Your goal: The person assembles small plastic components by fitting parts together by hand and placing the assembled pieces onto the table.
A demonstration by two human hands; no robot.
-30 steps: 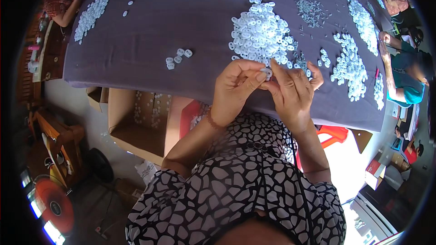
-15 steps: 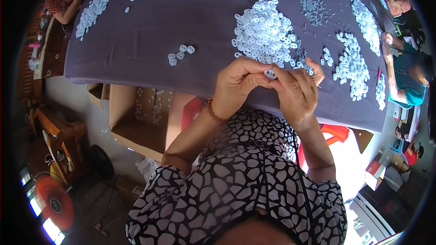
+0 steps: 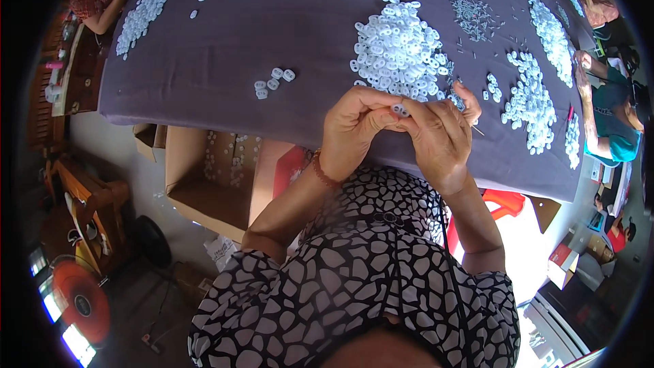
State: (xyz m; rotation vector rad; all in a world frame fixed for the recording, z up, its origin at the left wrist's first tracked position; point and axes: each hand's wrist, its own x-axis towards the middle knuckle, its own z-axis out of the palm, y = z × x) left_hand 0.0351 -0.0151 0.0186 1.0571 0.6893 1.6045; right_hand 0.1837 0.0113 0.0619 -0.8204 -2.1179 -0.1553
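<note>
Between my two hands, over the table's near edge, is a small white oval plastic piece (image 3: 400, 110) with two holes. My left hand (image 3: 355, 129) pinches it from the left with thumb and forefinger. From the other side my right hand (image 3: 439, 138) grips the same piece, its outer fingers curled. A thin metal rod (image 3: 479, 130) pokes out beside the right hand; its other end is hidden. Just beyond my fingers rises a large heap of similar white pieces (image 3: 398, 48). Small metal pins (image 3: 473, 13) lie scattered to the right of the heap.
A dark cloth covers the table (image 3: 225, 48). Several loose white pieces (image 3: 274, 84) lie to the left, and another heap (image 3: 530, 102) to the right. An open cardboard box (image 3: 204, 197) stands below the edge. Other people's arms (image 3: 591, 95) reach in at the sides.
The held piece has shifted slightly left and turned a little between my fingers. The thin rod beside my right hand shows more clearly. Both hands keep their grip.
</note>
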